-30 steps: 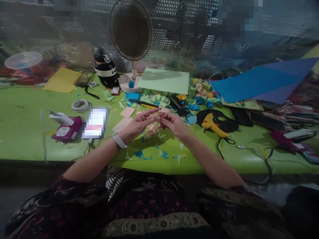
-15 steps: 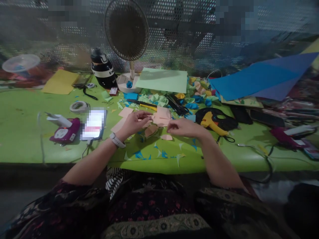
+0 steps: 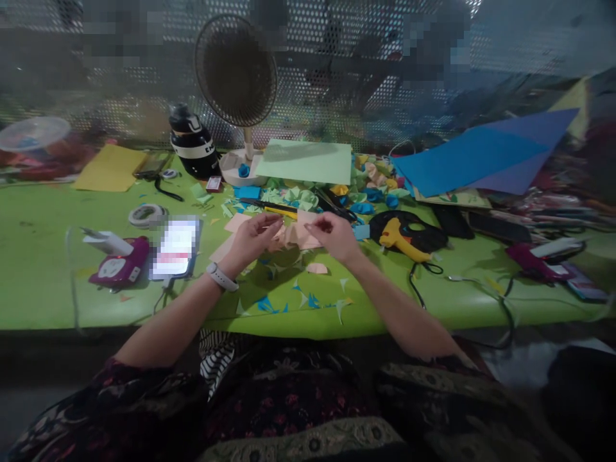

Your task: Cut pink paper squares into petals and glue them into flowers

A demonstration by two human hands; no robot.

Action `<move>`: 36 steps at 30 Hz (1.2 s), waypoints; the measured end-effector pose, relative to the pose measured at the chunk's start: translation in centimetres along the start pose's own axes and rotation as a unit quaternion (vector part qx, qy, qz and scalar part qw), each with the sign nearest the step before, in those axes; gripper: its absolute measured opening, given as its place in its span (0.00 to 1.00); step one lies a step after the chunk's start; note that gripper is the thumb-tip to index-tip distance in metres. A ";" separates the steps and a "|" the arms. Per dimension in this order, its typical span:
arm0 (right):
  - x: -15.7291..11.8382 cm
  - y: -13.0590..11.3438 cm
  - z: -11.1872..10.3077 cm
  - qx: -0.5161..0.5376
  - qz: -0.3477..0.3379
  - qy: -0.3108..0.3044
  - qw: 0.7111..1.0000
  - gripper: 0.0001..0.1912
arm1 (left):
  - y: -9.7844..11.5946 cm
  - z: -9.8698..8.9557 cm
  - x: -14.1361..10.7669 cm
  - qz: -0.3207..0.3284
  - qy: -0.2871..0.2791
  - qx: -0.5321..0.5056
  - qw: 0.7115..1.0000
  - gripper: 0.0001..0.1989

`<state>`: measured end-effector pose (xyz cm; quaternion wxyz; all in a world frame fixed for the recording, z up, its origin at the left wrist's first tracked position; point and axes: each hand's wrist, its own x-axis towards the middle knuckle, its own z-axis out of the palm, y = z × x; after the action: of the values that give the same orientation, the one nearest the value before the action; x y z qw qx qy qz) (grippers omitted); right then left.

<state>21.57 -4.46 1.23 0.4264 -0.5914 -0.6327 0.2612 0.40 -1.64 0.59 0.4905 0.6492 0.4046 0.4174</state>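
Note:
My left hand [image 3: 254,239], with a white watch on the wrist, hovers over peach paper at the middle of the green table [image 3: 43,256]. Its fingers are bent round a small peach paper piece [image 3: 278,237], partly hidden by them. To the right of it, my right hand [image 3: 333,236] has thumb and forefinger pinched together in front of a peach paper square [image 3: 308,224]; what the pinch holds is too small to make out. A cut peach piece [image 3: 317,268] lies on the table below the hands, near blue and pale green scraps [image 3: 314,300].
A yellow glue gun [image 3: 402,240] rests on a black disc at right. A phone [image 3: 176,249], a tape roll [image 3: 147,215] and a purple device [image 3: 120,263] lie at left. Behind stand a fan [image 3: 235,70], a black bottle [image 3: 192,144] and crumpled papers [image 3: 298,196].
My right hand has moved up and left, closer to my left hand and over the peach squares. The peach piece by my left fingers has been raised. The camera view has shifted slightly.

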 end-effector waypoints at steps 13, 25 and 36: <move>-1.2 -1.1 0.5 0.117 -0.022 -0.001 0.993 0.17 | 0.7 1.3 -1.2 -0.094 -0.130 -0.213 0.964 0.16; -0.8 -0.1 0.8 0.121 -0.043 -0.059 0.990 0.19 | 0.5 0.6 -0.6 -0.144 -0.090 -0.180 0.969 0.19; 0.0 -0.5 -1.6 -0.020 -0.006 -0.171 0.985 0.20 | 0.2 0.1 -0.1 -0.108 -0.104 -0.125 0.981 0.25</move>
<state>22.66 -4.85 2.40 0.3017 -0.5426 -0.7048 0.3432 0.48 -1.74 0.72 0.6494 0.5752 0.3637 0.3394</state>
